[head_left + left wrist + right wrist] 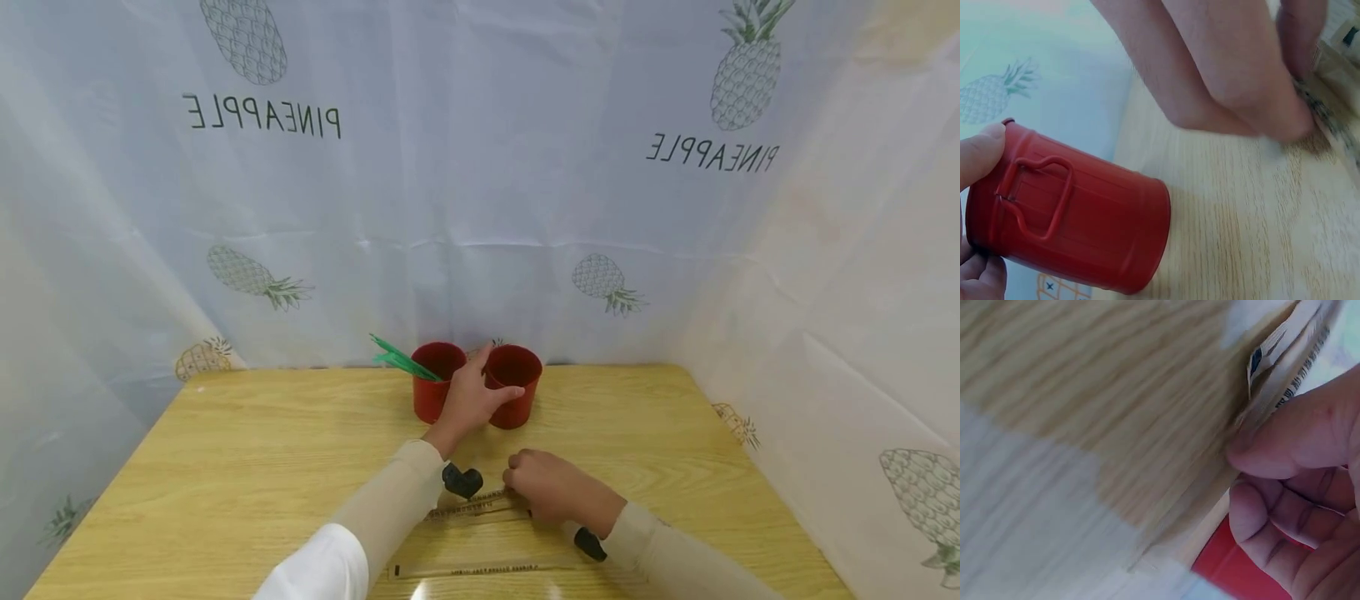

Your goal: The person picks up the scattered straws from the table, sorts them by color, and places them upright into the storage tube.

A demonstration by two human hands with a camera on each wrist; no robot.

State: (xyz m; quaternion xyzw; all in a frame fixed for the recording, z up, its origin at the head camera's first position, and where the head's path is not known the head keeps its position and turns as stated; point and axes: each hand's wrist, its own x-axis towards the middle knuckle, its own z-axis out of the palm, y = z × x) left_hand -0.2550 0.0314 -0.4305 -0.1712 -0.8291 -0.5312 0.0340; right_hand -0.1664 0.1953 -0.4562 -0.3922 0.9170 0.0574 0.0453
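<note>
Sleeves, nearest: 2; the left [318, 568] white with a beige lower part, the right [690, 560] beige.
Loose strip [480, 570]: 1, narrow, dark-printed, flat along the near part of the table [270, 450], apart from both hands.
Right hand [553, 483]: thumb and forefinger pinching a printed wrapper [474, 508], low over the wood.
Wrapper, held: narrow, brownish, in front of the pots; exact number of strips in that bunch cannot be told.
Left hand [474, 396]: gripping the right pot [516, 412] at its rim, thumb and fingers either side.
Pots, red: 2, upright, side by side near the table's back edge; a wire handle shows on the gripped pot.
Left pot [429, 402]: green stalks [405, 362] lean out over its left rim.
Backdrop: pale curtain [465, 167], pineapple drawings, lettering reversed.
</note>
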